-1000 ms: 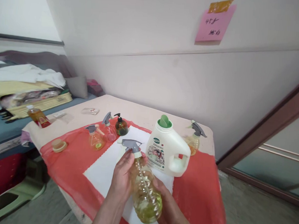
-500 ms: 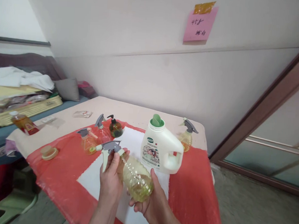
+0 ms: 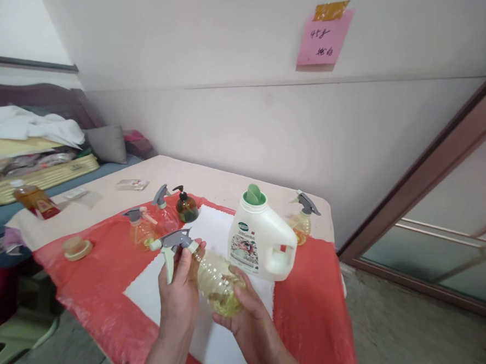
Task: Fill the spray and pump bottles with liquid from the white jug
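Observation:
I hold a clear spray bottle (image 3: pixel 216 282) with yellowish liquid, tilted so its grey trigger head (image 3: pixel 172 242) points left. My left hand (image 3: pixel 178 296) grips its neck just below the trigger. My right hand (image 3: pixel 245 314) cups the round bottom of the bottle from below. Both are over a white cloth (image 3: pixel 202 311) on the red table cover (image 3: pixel 312 318). A white detergent jug (image 3: pixel 259 240) with a green cap stands just behind the bottle.
Three small spray and pump bottles (image 3: pixel 158 218) stand at the left of the red cover, another spray bottle (image 3: pixel 302 218) behind the jug. A round lid (image 3: pixel 76 247) lies near the left edge. A bed with folded bedding (image 3: pixel 27 141) is at left, a door frame (image 3: pixel 424 176) at right.
The spray bottle went from nearly upright to tilted with its trigger head swung left and down. My right hand shifted under its base.

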Demonstrator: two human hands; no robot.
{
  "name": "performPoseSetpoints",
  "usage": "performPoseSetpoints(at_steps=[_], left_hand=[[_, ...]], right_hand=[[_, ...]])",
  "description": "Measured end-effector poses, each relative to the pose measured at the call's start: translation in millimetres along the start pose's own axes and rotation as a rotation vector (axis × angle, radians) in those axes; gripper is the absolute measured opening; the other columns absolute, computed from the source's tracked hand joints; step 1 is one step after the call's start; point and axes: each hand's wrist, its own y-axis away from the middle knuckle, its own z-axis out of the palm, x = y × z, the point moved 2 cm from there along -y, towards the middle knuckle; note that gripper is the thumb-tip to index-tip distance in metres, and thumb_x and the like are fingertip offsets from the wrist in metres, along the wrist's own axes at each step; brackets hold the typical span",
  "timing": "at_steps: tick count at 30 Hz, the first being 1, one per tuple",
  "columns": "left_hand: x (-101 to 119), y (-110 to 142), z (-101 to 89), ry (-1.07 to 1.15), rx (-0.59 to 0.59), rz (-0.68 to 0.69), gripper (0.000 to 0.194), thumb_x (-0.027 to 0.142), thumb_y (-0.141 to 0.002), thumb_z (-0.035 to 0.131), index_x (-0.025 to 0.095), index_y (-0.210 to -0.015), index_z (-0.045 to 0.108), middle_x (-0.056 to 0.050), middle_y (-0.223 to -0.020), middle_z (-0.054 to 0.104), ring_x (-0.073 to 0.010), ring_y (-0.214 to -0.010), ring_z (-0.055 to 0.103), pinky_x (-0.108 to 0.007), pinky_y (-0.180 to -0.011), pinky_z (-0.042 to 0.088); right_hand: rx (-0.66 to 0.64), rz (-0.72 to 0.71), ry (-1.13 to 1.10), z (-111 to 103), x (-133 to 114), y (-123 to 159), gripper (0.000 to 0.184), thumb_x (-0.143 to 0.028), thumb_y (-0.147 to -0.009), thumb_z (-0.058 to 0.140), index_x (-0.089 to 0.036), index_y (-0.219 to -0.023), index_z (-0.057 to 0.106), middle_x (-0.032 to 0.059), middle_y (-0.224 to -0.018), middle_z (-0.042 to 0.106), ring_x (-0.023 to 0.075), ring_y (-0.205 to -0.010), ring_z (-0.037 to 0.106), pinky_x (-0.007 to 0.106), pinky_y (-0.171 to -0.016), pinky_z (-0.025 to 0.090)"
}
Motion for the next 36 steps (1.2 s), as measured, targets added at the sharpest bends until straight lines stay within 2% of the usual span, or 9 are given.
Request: performPoseSetpoints(at_steps=[2, 6, 12, 16, 19, 23, 27, 31, 36], left_hand=[[0, 0, 0.7, -0.004, -0.018, 0.003, 0.029, 0.03, -0.072, 0.078, 0.02, -0.097, 0.068, -0.004, -0.099, 0.069, -0.0242, -0.099, 0.067, -0.041, -0.098, 0.047], [1, 1, 2.4, -0.015, -0.051, -0.003, 0.027, 0.029, -0.072, 0.077, 0.021, -0.096, 0.068, -0.004, -0.097, 0.068, -0.0227, -0.097, 0.067, -0.04, -0.095, 0.049], [4, 2, 2.3, 0.008, -0.019, -0.062, 0.032, 0.028, -0.068, 0.08, 0.021, -0.096, 0.067, -0.004, -0.097, 0.068, -0.0233, -0.094, 0.068, -0.039, -0.088, 0.053], [8, 0, 1.6, 0.0, -0.037, -0.116, 0.037, 0.026, -0.063, 0.083, 0.018, -0.095, 0.066, -0.004, -0.09, 0.068, -0.023, -0.084, 0.069, -0.041, -0.083, 0.055], [6, -3, -0.4, -0.031, -0.021, -0.083, 0.038, 0.026, -0.061, 0.084, 0.018, -0.093, 0.065, -0.003, -0.085, 0.067, -0.0204, -0.078, 0.068, -0.038, -0.079, 0.055], [2, 5, -1.5, -0.203, 0.036, 0.093, 0.038, 0.026, -0.062, 0.082, 0.02, -0.093, 0.063, 0.0, -0.089, 0.066, -0.0154, -0.082, 0.066, -0.028, -0.077, 0.052], [-5, 31, 2.3, -0.432, 0.097, 0.17, 0.042, 0.027, -0.058, 0.083, 0.019, -0.093, 0.06, -0.002, -0.09, 0.066, -0.0176, -0.083, 0.065, -0.028, -0.073, 0.052], [-16, 55, 3.3, -0.495, 0.084, 0.196, 0.05, 0.028, -0.052, 0.086, 0.02, -0.092, 0.057, -0.003, -0.089, 0.065, -0.0203, -0.083, 0.065, -0.03, -0.071, 0.053], [-24, 66, 12.7, -0.352, -0.215, 0.331, 0.06, 0.039, -0.05, 0.088, 0.021, -0.097, 0.057, -0.008, -0.104, 0.065, -0.0251, -0.096, 0.064, -0.036, -0.081, 0.053]], right_hand=[[-0.006, -0.041, 0.027, 0, -1, 0, 0.057, -0.04, -0.074, 0.071, -0.027, -0.125, 0.049, 0.0044, -0.116, 0.064, 0.0182, -0.091, 0.065, 0.025, -0.065, 0.05], [0.074, 0.159, 0.093, -1, 3, -1, 0.064, -0.07, -0.083, 0.043, -0.016, -0.114, 0.057, 0.0068, -0.085, 0.068, 0.012, -0.05, 0.059, 0.022, -0.045, 0.039], [-0.016, -0.093, 0.112, 8, -5, 3, 0.055, -0.044, -0.068, 0.076, -0.024, -0.114, 0.052, 0.0039, -0.107, 0.065, 0.0176, -0.09, 0.063, 0.028, -0.073, 0.047], [-0.158, -0.06, 0.165, 6, -5, 5, 0.04, -0.051, -0.084, 0.058, -0.019, -0.108, 0.057, 0.0074, -0.097, 0.065, 0.0195, -0.081, 0.063, 0.03, -0.064, 0.046], [-0.149, -0.064, 0.347, 1, -8, 5, 0.042, -0.053, -0.088, 0.049, -0.018, -0.108, 0.058, 0.0077, -0.098, 0.066, 0.0217, -0.087, 0.063, 0.037, -0.075, 0.048], [-0.006, -0.452, 1.111, -3, -15, 7, 0.067, -0.036, -0.071, 0.07, -0.023, -0.131, 0.043, 0.0105, -0.13, 0.055, 0.0306, -0.119, 0.05, 0.048, -0.1, 0.04], [0.143, -1.034, 1.684, -5, -10, 14, 0.089, -0.029, -0.065, 0.071, -0.015, -0.142, 0.028, 0.0201, -0.134, 0.049, 0.0367, -0.123, 0.045, 0.055, -0.098, 0.04], [0.305, -1.267, 1.764, -13, -12, 22, 0.075, -0.034, -0.071, 0.064, -0.012, -0.137, 0.035, 0.0195, -0.115, 0.059, 0.0339, -0.103, 0.057, 0.049, -0.08, 0.049], [0.427, -1.123, 1.378, -27, -46, 35, 0.059, -0.04, -0.07, 0.069, -0.022, -0.122, 0.048, 0.0097, -0.104, 0.063, 0.028, -0.091, 0.062, 0.042, -0.076, 0.052]])
